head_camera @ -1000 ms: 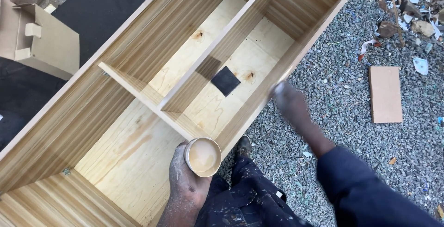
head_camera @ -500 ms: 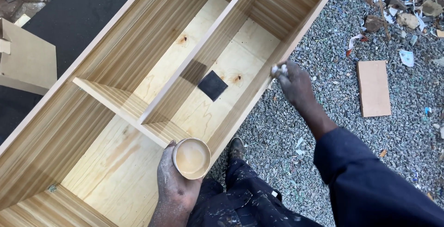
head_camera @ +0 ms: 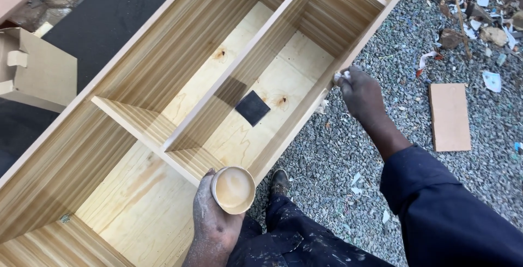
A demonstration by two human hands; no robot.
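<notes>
While the big wooden cabinet (head_camera: 163,136) lies on its back across the gravel (head_camera: 348,152), its open compartments face up, and there is free ground all along its near side wall. A dark mat (head_camera: 109,22) runs along the cabinet's far side, with a cardboard box (head_camera: 32,71) resting on it. Out past the near wall, a flat brown board (head_camera: 450,117) lies well apart. Inside the cabinet, a small dark square (head_camera: 252,107) sits on the back panel. Right hand (head_camera: 359,93), arm outstretched, is pressed to the near wall's top edge, fingers closed on a small white scrap (head_camera: 342,75), further along that edge than a moment ago. Left hand (head_camera: 215,218) stays at the cabinet's near edge, wrapped around a round tub (head_camera: 234,189) of pale paste, mouth up.
</notes>
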